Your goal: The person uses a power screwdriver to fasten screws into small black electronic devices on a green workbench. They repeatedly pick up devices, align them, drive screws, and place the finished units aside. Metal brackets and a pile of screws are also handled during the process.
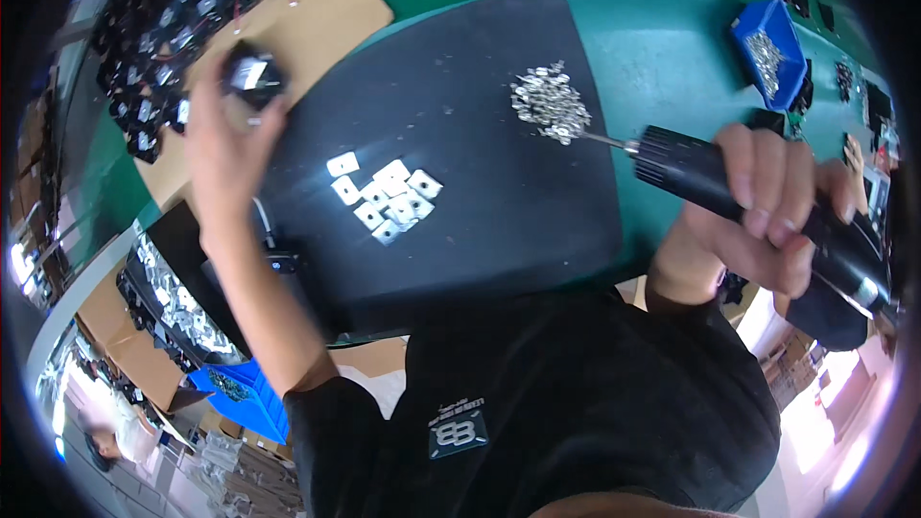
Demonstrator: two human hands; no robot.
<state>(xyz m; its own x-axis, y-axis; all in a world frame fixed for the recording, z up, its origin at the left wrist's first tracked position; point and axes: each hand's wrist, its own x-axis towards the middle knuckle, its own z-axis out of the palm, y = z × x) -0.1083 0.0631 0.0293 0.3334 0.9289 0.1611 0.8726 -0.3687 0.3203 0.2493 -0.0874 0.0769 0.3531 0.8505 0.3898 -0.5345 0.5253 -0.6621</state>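
Observation:
My right hand point(767, 182) is wrapped round a black electric screwdriver point(696, 168). The tip of its bit meets the near right edge of a pile of small silver screws point(549, 104) on the black mat point(460, 249). At the far left my left hand point(228, 139), smeared by motion, has thumb and fingers about a black, squarish part point(254, 75) with a pale label or face on top. That part is blurred too. Several white square plates point(389, 194), each with a dark spot at its middle, lie loosely grouped on the mat between my hands.
Many similar black parts point(163, 48) crowd the brown cardboard point(336, 0) at the far left. A blue bin point(772, 58) of silver hardware stands at the far right on the green tabletop point(662, 48). Another blue bin point(251, 403) sits low on the left, and another person's hand point(853, 153) shows at the right.

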